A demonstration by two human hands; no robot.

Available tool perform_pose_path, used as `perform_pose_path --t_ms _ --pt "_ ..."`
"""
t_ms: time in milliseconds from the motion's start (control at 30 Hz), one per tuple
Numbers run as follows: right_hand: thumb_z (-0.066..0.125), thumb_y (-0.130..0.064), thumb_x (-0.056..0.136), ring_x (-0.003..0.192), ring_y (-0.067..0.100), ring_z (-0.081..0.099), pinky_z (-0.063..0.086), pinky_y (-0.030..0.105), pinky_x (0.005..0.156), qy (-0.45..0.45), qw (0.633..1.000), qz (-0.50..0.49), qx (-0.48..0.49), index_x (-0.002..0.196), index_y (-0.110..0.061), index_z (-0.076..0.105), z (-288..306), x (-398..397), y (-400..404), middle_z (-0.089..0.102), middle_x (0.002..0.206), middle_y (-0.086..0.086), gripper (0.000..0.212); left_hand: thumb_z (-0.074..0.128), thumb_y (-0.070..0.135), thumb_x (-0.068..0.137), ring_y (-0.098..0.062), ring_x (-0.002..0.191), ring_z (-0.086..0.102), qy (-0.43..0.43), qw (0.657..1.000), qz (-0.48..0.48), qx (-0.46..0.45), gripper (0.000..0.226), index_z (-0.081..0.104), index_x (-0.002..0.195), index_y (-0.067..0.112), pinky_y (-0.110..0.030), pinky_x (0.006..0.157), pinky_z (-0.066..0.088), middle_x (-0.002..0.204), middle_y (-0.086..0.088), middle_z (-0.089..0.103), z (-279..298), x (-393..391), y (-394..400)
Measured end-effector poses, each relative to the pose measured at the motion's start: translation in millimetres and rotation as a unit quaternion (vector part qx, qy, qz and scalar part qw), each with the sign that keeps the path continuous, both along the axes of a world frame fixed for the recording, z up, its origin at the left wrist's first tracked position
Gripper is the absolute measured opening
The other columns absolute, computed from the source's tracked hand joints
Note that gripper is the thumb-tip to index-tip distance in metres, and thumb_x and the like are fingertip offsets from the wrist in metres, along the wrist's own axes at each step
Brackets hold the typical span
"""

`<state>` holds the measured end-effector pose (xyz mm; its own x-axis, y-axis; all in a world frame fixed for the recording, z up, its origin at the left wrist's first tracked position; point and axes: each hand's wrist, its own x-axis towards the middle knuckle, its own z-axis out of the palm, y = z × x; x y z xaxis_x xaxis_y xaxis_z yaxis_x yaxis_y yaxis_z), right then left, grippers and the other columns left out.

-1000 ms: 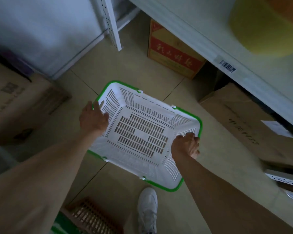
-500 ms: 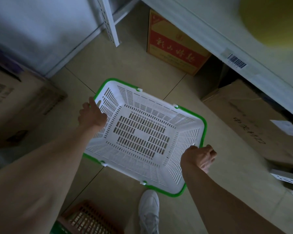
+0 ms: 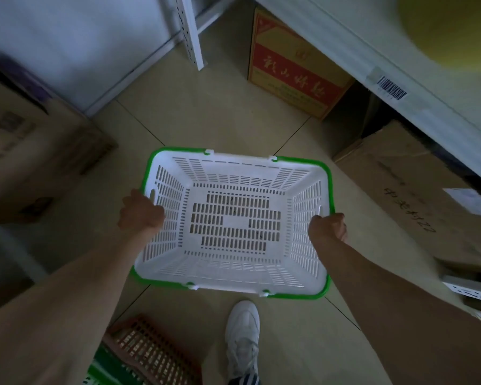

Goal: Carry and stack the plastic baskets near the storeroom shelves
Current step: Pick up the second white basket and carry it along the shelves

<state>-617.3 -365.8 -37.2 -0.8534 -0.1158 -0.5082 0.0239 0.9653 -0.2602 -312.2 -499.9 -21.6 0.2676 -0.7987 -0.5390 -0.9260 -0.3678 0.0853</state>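
Note:
A white slotted plastic basket [image 3: 235, 218] with a green rim hangs level above the tiled floor, empty, in the middle of the head view. My left hand [image 3: 140, 213] is closed on its left short side by the handle slot. My right hand [image 3: 328, 227] is closed on the right short side at the rim. A brown slotted basket [image 3: 147, 348] sits at the lower left on the floor, nested over a green one [image 3: 106, 368] whose edge shows beneath it.
A red and tan carton [image 3: 292, 70] stands ahead under a grey shelf [image 3: 386, 70]. A brown carton [image 3: 417, 187] lies to the right, another cardboard box [image 3: 31, 151] to the left. A perforated shelf post [image 3: 192, 31] stands ahead. My white shoe [image 3: 243, 334] is below the basket.
The basket has turned from a diagonal to square in front of me and come closer. My right hand shifted from inside the wall to the right rim.

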Motion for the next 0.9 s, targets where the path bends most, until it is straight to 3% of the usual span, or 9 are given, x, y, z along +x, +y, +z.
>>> perform_pose_path --t_ms 233,333,500,633,700,767,800,900 --pt "0.048 -0.019 0.09 0.123 0.038 0.046 0.033 0.046 0.102 0.062 0.995 0.075 0.006 0.129 -0.001 0.043 23.7 -12.2 -1.2 0.051 0.132 0.022 0.043 0.04 0.014 0.099 -0.044 0.119 0.052 -0.016 1.0 -0.02 0.014 0.038 0.042 0.128 -0.01 -0.047 0.1 0.044 0.132 -0.029 0.047 5.6 15.4 57.3" --pt "0.048 -0.021 0.091 0.121 0.038 0.049 0.037 0.048 0.101 0.071 0.993 0.099 0.005 0.128 -0.001 0.044 40.4 -21.4 2.3 0.053 0.131 0.022 0.043 0.043 0.011 0.097 -0.043 0.113 0.056 0.003 1.0 -0.015 -0.005 0.033 0.043 0.123 -0.01 -0.047 0.093 0.045 0.128 -0.03 0.05 22.9 14.9 71.1" --pt "0.05 -0.019 0.091 0.12 0.038 0.051 0.039 0.05 0.103 0.078 0.992 0.096 -0.041 0.13 0.0 0.043 78.3 -28.8 6.6 0.053 0.132 0.022 0.043 0.048 0.011 0.094 -0.044 0.109 0.059 0.014 0.999 0.005 -0.041 0.039 0.041 0.126 -0.01 -0.046 0.085 0.047 0.126 -0.029 0.053 58.8 11.1 86.2" --pt "0.049 -0.024 0.093 0.121 0.037 0.05 0.037 0.047 0.104 0.096 0.986 0.121 -0.067 0.131 -0.001 0.042 115.7 -30.4 9.5 0.052 0.134 0.021 0.045 0.048 0.007 0.092 -0.048 0.115 0.055 0.013 0.996 0.047 -0.074 0.045 0.04 0.133 -0.009 -0.049 0.092 0.046 0.129 -0.032 0.052 95.1 9.1 93.1" --pt "0.048 -0.029 0.095 0.124 0.037 0.048 0.035 0.047 0.105 0.109 0.981 0.137 -0.078 0.132 -0.001 0.042 135.4 -31.4 10.8 0.05 0.136 0.02 0.047 0.043 0.014 0.097 -0.041 0.1 0.063 0.005 0.995 0.028 -0.092 0.039 0.045 0.128 -0.009 -0.045 0.079 0.049 0.12 -0.029 0.059 114.3 13.3 98.1" --pt "0.047 -0.035 0.095 0.123 0.037 0.049 0.037 0.048 0.104 0.124 0.977 0.16 -0.073 0.132 -0.003 0.043 155.8 -32.1 14.5 0.052 0.135 0.02 0.049 0.035 0.026 0.102 -0.024 0.071 0.061 -0.018 0.995 -0.015 -0.094 0.039 0.054 0.114 -0.006 -0.035 0.06 0.045 0.105 -0.022 0.066 133.9 19.4 105.7" --pt "0.046 -0.037 0.095 0.122 0.037 0.05 0.038 0.049 0.103 0.128 0.975 0.168 -0.072 0.132 -0.003 0.043 166.0 -32.4 16.6 0.053 0.133 0.02 0.05 0.032 0.029 0.103 -0.02 0.067 0.058 -0.032 0.995 -0.032 -0.093 0.042 0.057 0.109 -0.004 -0.033 0.059 0.043 0.101 -0.019 0.066 144.2 21.5 110.8" --pt "0.045 -0.04 0.095 0.124 0.036 0.049 0.036 0.051 0.105 0.14 0.972 0.17 -0.076 0.137 -0.005 0.041 195.6 -33.6 18.4 0.053 0.135 0.019 0.055 0.032 0.03 0.104 -0.027 0.082 0.064 -0.05 0.991 -0.044 -0.112 0.04 0.059 0.104 0.001 -0.039 0.069 0.049 0.099 -0.016 0.067 172.7 22.4 126.2"
